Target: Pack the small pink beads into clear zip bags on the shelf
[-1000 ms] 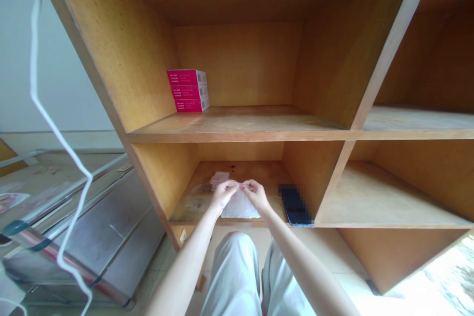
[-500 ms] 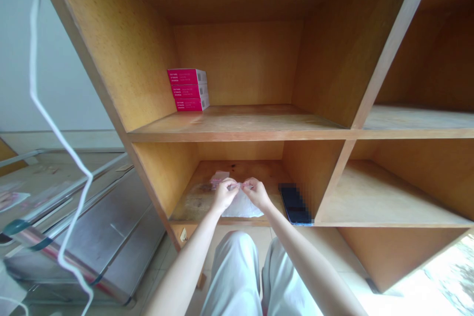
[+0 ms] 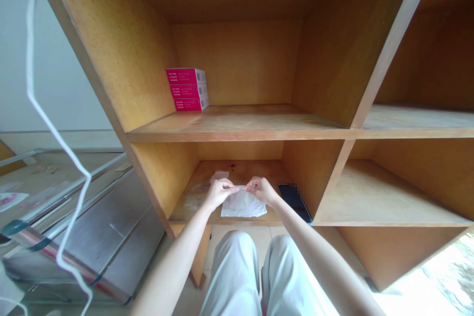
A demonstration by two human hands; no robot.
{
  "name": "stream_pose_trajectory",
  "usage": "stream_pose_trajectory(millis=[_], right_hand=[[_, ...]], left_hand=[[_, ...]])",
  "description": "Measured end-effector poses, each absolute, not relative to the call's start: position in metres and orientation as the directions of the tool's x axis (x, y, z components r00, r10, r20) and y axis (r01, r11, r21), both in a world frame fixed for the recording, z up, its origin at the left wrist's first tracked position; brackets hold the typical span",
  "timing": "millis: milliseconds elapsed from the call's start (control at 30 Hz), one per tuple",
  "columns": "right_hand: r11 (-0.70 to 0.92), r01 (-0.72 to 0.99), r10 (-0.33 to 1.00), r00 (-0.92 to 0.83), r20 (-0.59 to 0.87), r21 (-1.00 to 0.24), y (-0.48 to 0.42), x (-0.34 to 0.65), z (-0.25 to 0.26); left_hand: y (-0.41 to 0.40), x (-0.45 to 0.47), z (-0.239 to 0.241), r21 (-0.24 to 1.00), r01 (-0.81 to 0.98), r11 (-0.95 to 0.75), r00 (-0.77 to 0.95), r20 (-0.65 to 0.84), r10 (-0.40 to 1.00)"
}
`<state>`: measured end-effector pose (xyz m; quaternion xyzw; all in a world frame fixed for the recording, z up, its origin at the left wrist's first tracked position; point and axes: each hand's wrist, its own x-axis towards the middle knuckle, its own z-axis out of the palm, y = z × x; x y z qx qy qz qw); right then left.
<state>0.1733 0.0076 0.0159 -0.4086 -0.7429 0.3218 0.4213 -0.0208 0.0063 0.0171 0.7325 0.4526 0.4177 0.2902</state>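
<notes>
My left hand (image 3: 218, 191) and my right hand (image 3: 262, 189) are inside the lower left compartment of a wooden shelf unit (image 3: 237, 133). Both pinch the top edge of a small clear plastic bag (image 3: 242, 204) that lies on the shelf board. The fingertips of the two hands nearly meet above the bag. A second small bag or paper with pink print (image 3: 218, 176) lies just behind my left hand. A dark phone (image 3: 294, 200) lies flat on the same board, to the right of my right hand.
Three pink boxes (image 3: 187, 89) are stacked at the back left of the upper compartment. A metal-framed surface (image 3: 74, 217) stands to the left of the shelf. A white cable (image 3: 44, 113) hangs close to the camera. My knees (image 3: 252, 276) are below.
Both hands have moved slightly apart along the bag's top edge, and the pink strip seen between the fingers earlier no longer shows. The view shifted a little.
</notes>
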Motion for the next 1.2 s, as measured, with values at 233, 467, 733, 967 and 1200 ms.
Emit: stream_pose_trajectory(millis=[233, 467, 733, 967, 1200], right_hand=[[0.358, 0.3, 0.906, -0.34, 0.252, -0.884, 0.009, 0.182, 0.027], [0.324, 0.259, 0.911, -0.345, 0.226, -0.91, 0.01, 0.186, 0.034], [0.248, 0.013, 0.913, -0.337, 0.229, -0.969, -0.004, 0.175, 0.029], [0.155, -0.015, 0.956, -0.251, 0.153, -0.988, -0.013, 0.164, 0.018], [0.289, -0.097, 0.943, -0.141, 0.301, -0.952, -0.016, 0.156, -0.002]], left_hand=[[0.0, -0.02, 0.028, 0.88, 0.35, -0.32, 0.293, 0.222, 0.93], [-0.002, -0.019, 0.033, 0.932, 0.289, -0.22, 0.314, 0.125, 0.941], [0.002, -0.01, 0.035, 0.976, 0.146, -0.161, 0.135, 0.141, 0.981], [0.003, -0.008, 0.036, 0.982, 0.098, -0.163, 0.0, 0.164, 0.986], [0.006, -0.004, 0.033, 0.992, 0.038, -0.118, -0.03, 0.119, 0.992]])
